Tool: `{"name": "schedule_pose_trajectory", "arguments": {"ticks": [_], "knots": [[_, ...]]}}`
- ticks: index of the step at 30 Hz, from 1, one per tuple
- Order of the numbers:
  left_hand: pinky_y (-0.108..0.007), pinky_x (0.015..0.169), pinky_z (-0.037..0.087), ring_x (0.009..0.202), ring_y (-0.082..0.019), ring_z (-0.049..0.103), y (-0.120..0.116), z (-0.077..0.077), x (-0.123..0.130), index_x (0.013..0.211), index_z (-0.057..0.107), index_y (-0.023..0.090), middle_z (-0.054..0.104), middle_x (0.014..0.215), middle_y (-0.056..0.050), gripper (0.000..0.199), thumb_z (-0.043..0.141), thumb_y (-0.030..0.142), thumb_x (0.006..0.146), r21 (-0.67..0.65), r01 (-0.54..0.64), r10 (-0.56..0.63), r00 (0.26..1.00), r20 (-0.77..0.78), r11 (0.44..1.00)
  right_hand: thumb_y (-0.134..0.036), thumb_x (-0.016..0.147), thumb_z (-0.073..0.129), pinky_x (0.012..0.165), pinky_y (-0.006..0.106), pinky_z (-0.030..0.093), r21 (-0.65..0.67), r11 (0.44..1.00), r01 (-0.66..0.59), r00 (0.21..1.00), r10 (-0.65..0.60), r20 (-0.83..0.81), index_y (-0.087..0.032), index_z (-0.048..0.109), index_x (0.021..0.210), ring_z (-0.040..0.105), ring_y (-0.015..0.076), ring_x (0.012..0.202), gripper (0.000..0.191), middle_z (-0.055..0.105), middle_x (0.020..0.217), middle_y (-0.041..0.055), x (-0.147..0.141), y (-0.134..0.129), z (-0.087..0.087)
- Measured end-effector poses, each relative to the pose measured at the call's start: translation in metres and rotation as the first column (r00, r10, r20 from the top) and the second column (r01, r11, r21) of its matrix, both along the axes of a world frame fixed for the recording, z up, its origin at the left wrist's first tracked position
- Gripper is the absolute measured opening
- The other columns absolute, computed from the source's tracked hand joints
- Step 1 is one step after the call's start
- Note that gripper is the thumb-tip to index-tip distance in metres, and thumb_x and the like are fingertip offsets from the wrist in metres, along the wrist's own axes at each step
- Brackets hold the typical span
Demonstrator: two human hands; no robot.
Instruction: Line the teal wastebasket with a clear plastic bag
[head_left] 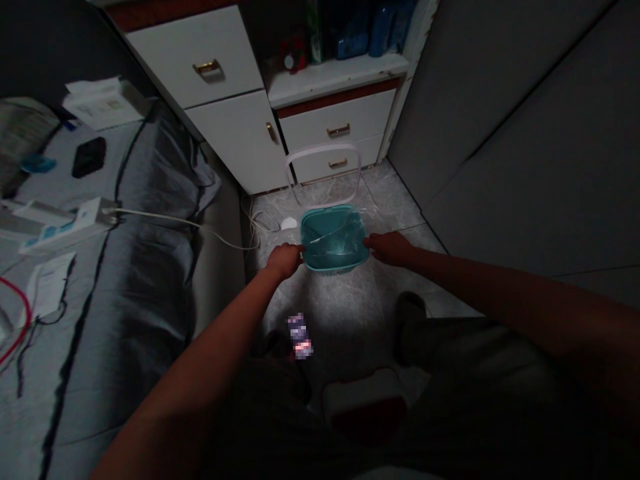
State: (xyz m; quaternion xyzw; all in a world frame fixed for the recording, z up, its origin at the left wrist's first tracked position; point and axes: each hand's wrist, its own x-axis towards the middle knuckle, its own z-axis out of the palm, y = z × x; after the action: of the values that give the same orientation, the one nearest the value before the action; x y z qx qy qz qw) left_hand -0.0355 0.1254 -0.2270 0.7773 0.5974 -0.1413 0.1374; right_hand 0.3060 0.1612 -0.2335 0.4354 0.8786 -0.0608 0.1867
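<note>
In head view, left hand (285,260) gripping left side of a teal bin (334,250), right hand (393,248) gripping its right side, bin above grey floor (345,297), before white drawers (307,127), white loop (324,151) at its far edge.

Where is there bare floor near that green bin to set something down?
Bare floor shows this side of the bin, between the glowing screen and the right shoe; another patch lies beyond the right hand, between the bin and the gray panel. The left is crowded: a cord and a white disc lie between bin and bed.
</note>
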Motion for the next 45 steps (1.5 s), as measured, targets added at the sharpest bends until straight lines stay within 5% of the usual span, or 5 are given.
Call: {"name": "schedule_pose_trajectory", "arguments": {"ticks": [9, 18, 26, 36, 45], "knots": [[-0.041, 0.101, 0.052, 0.114, -0.032, 0.072, 0.002, -0.001, -0.004, 0.116, 0.083, 0.025, 0.082, 0.114, -0.011, 0.028, 0.064, 0.029, 0.096, 0.001, -0.002, 0.002, 0.999, 0.042, 1.0, -0.026, 0.098, 0.056, 0.084, 0.037, 0.051, -0.027, 0.998, 0.065, 0.995, -0.067, -0.078, -0.027, 0.072, 0.126, 0.074, 0.0305, 0.109, 0.032, 0.077, 0.123, 0.0112, 0.005, 0.003, -0.016], [-0.03, 0.088, 0.051, 0.096, -0.022, 0.072, -0.009, -0.01, -0.021, 0.092, 0.081, 0.027, 0.08, 0.104, -0.005, 0.018, 0.066, 0.021, 0.087, -0.078, 0.098, -0.075, 0.965, 0.249, 0.992, -0.028, 0.091, 0.063, 0.082, 0.034, 0.051, -0.117, 0.987, 0.11, 0.988, -0.122, -0.095, -0.023, 0.08, 0.106, 0.074, 0.0282, 0.103, 0.023, 0.08, 0.112, 0.0099, 0.015, -0.006, -0.011], [-0.03, 0.086, 0.051, 0.099, -0.023, 0.072, -0.014, -0.018, -0.018, 0.092, 0.082, 0.031, 0.08, 0.109, -0.003, 0.018, 0.065, 0.025, 0.088, -0.141, 0.157, -0.136, 0.979, 0.153, 0.977, -0.026, 0.088, 0.066, 0.079, 0.031, 0.05, -0.181, 0.981, 0.072, 0.991, -0.091, -0.096, -0.023, 0.081, 0.098, 0.074, 0.0258, 0.097, 0.018, 0.081, 0.104, 0.0076, 0.016, -0.011, -0.027], [-0.034, 0.087, 0.051, 0.102, -0.027, 0.073, -0.011, -0.027, -0.013, 0.095, 0.082, 0.029, 0.079, 0.117, -0.007, 0.022, 0.061, 0.026, 0.091, -0.071, 0.022, -0.016, 0.996, 0.089, 0.997, -0.03, 0.093, 0.063, 0.083, 0.037, 0.054, -0.102, 0.978, 0.183, 0.979, -0.191, -0.068, -0.023, 0.082, 0.103, 0.075, 0.0312, 0.103, 0.022, 0.08, 0.111, 0.0124, 0.01, -0.002, -0.031], [-0.032, 0.078, 0.051, 0.102, -0.026, 0.073, -0.007, -0.015, -0.019, 0.102, 0.073, 0.025, 0.079, 0.109, -0.006, 0.017, 0.064, 0.027, 0.088, 0.012, -0.185, 0.179, 0.962, 0.205, 0.983, -0.027, 0.09, 0.068, 0.082, 0.028, 0.054, -0.203, 0.907, 0.368, 0.876, -0.411, -0.251, -0.022, 0.078, 0.103, 0.076, 0.0229, 0.103, 0.017, 0.081, 0.112, 0.0048, 0.008, 0.012, -0.023]]}}
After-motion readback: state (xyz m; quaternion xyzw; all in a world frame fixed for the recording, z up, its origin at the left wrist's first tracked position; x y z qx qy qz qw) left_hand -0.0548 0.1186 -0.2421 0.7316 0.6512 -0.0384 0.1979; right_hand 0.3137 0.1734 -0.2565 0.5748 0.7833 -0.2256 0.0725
